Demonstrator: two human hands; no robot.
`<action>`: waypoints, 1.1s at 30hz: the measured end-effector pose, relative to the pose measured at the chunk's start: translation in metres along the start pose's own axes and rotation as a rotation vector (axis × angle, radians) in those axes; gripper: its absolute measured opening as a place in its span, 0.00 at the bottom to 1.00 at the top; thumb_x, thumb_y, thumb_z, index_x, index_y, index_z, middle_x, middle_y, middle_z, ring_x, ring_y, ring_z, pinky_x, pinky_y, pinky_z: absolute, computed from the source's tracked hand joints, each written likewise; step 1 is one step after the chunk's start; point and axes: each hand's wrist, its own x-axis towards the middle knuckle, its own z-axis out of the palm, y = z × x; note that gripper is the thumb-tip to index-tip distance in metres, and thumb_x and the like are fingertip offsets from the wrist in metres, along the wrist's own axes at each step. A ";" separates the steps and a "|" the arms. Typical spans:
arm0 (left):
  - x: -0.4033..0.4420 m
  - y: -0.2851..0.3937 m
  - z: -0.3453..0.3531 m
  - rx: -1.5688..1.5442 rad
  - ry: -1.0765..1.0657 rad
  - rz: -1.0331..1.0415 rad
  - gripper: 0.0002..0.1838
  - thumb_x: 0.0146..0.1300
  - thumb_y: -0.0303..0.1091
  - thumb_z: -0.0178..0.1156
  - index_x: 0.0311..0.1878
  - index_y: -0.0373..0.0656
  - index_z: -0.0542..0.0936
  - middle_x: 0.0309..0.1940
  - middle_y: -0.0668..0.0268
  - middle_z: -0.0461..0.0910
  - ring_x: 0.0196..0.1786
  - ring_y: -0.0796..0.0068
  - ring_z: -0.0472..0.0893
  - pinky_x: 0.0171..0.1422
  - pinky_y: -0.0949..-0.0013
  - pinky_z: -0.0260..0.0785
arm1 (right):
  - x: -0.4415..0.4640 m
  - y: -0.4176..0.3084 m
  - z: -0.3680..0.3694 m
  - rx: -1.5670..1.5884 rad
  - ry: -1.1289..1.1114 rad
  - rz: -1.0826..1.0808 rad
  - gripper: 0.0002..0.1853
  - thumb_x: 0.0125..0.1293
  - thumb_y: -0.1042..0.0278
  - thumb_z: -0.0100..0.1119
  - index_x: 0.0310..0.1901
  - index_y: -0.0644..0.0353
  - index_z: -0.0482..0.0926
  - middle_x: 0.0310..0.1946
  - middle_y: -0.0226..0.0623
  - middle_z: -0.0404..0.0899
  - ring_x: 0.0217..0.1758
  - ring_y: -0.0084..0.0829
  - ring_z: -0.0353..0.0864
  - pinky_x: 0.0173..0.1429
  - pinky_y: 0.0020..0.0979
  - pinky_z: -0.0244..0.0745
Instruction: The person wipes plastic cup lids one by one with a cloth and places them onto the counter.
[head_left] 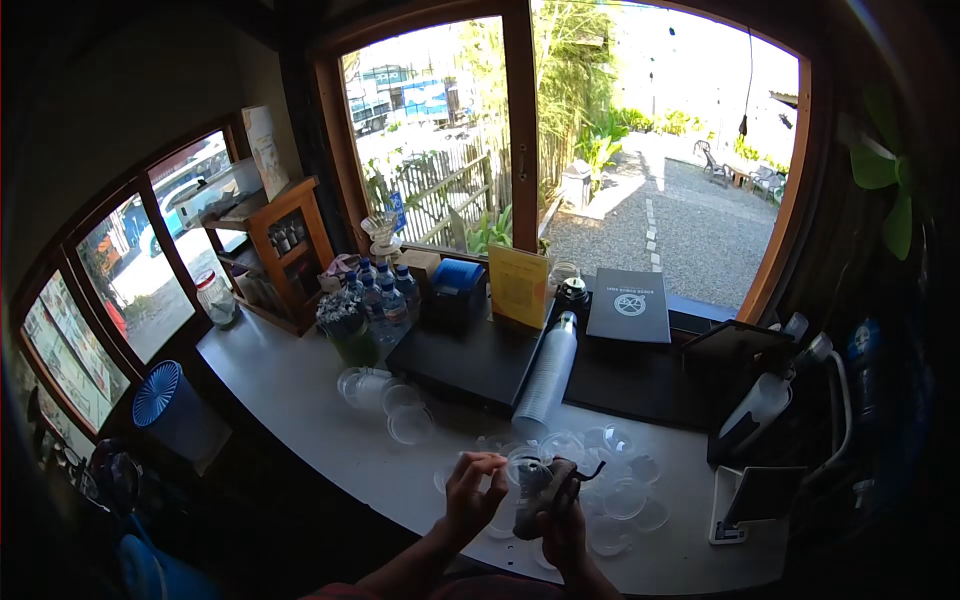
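Note:
Just above the counter, my left hand [472, 494] pinches the left rim of a clear round plastic lid [524, 464]. My right hand [562, 524] is closed around a dark grey cloth [537, 510], which meets the lid's right side and hides part of it. Under and beyond both hands lie many loose clear lids [625, 498], overlapping on the white counter [300, 395]. More clear lids [409, 423] lie in a row to the left. A long stack of plastic cups [547, 375] lies just beyond the scattered lids.
Bottles with blue caps [390, 300] stand at the back left beside a wooden shelf [292, 245]. A yellow sign [517, 285] and a dark menu board [628, 305] stand near the window. At right are a white-and-dark device [735, 505] and a pump bottle [757, 408].

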 end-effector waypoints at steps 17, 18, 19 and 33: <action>-0.033 0.037 0.026 0.011 -0.344 -0.040 0.25 0.69 0.47 0.58 0.64 0.50 0.67 0.68 0.50 0.58 0.71 0.46 0.57 0.73 0.47 0.51 | -0.027 0.031 -0.008 1.100 -0.083 0.531 0.16 0.77 0.67 0.45 0.61 0.62 0.71 0.49 0.37 0.79 0.46 0.29 0.80 0.49 0.29 0.77; -0.040 0.042 0.029 -0.040 -0.355 -0.070 0.24 0.69 0.47 0.57 0.64 0.49 0.67 0.68 0.50 0.58 0.71 0.46 0.57 0.72 0.48 0.53 | -0.018 0.019 -0.010 1.208 0.021 0.551 0.13 0.77 0.66 0.45 0.57 0.60 0.72 0.44 0.34 0.79 0.42 0.26 0.80 0.44 0.27 0.77; -0.048 0.046 0.031 -0.098 -0.365 -0.096 0.24 0.70 0.46 0.57 0.64 0.49 0.67 0.67 0.50 0.58 0.71 0.47 0.58 0.72 0.49 0.56 | -0.009 -0.001 -0.012 1.064 0.179 0.638 0.12 0.78 0.65 0.44 0.54 0.59 0.73 0.41 0.32 0.79 0.38 0.24 0.80 0.40 0.26 0.77; -0.100 0.042 0.065 -0.592 -0.243 -0.520 0.28 0.76 0.51 0.44 0.67 0.39 0.64 0.53 0.62 0.73 0.51 0.70 0.75 0.57 0.68 0.68 | -0.070 0.019 -0.015 0.251 0.043 0.474 0.10 0.74 0.68 0.49 0.46 0.66 0.77 0.39 0.32 0.77 0.45 0.28 0.76 0.52 0.35 0.73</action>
